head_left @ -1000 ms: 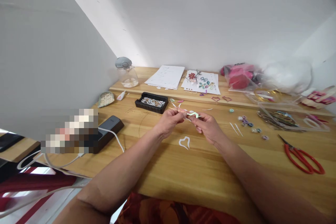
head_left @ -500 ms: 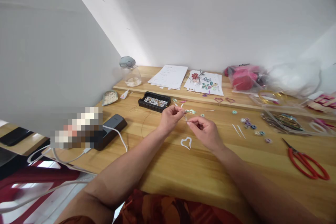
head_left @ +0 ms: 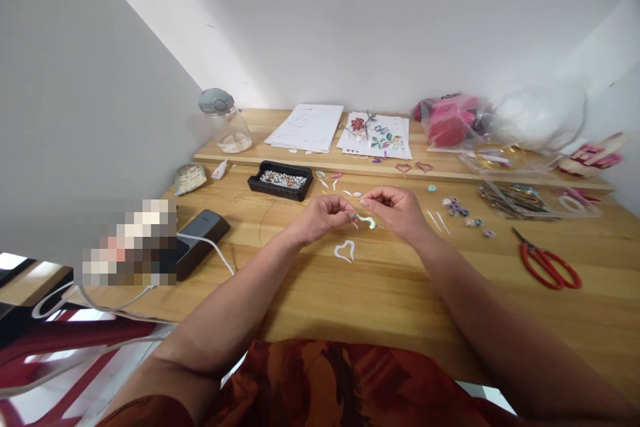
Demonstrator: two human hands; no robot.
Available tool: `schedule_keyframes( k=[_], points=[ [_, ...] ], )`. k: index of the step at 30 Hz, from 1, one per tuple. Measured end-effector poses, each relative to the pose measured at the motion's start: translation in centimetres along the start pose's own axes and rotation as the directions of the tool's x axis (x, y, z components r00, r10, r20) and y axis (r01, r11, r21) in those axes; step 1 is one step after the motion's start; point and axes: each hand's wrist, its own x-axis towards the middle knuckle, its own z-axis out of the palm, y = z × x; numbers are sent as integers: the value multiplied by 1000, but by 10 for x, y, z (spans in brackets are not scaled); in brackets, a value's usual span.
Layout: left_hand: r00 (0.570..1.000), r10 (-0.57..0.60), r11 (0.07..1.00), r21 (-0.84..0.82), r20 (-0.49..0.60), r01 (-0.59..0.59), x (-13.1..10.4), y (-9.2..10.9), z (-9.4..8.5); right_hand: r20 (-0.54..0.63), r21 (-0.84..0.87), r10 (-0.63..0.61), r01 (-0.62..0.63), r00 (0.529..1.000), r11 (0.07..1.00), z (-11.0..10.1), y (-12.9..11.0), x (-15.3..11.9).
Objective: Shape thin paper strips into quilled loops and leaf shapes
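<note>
Pinching curved green strip (head_left: 369,221) in grip of left hand (head_left: 325,217), over tabletop (head_left: 310,293).
Holding it beyond white heart outline (head_left: 351,244), with right hand (head_left: 397,210) just beside; can't tell if grasping anything with that grip.

Green strip (head_left: 370,222), perhaps satiny; smooth wooden table (head_left: 380,297).

no lettering can be read: the faint marks on the stack of white paper (head_left: 306,127) and the coloured patch on the small white tube (head_left: 219,169) are too small and blurred to make out as words, numbers or brands.
</note>
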Motion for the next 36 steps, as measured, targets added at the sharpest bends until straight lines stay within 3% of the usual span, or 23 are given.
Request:
schedule_keyframes(
  k=[3,6,10,16,22,26,29,33,36],
  points=[
    [999,10,1000,-22,-41,-10,1,-1,-2,20,183,192,-193,981,964,4,7,2],
    [992,52,996,-70,-114,-60,3,-3,-3,116,360,381,-397,917,845,11,11,-1],
    [974,93,982,-142,-205,-124,6,-5,-2,201,433,421,-466,884,771,21,13,-7],
    [917,103,981,-113,-386,-158,9,-5,0,102,291,346,-361,933,886,29,11,-13],
    [896,109,988,-55,-431,-147,11,-9,-2,-3,-48,27,-27,1000,999,35,-3,-20],
    [919,131,991,58,-372,-118,11,-9,-3,-43,-227,-174,160,984,961,32,-12,-25],
    [960,99,989,134,-260,-66,8,-7,-3,-68,-284,-243,215,968,934,24,-15,-22],
    [995,5,996,92,-101,4,5,-5,-3,-72,-213,-175,157,982,964,10,-11,-13],
    [998,-33,999,16,-52,34,3,-3,-4,-38,-113,-85,80,996,990,5,-4,-6]
  ],
)
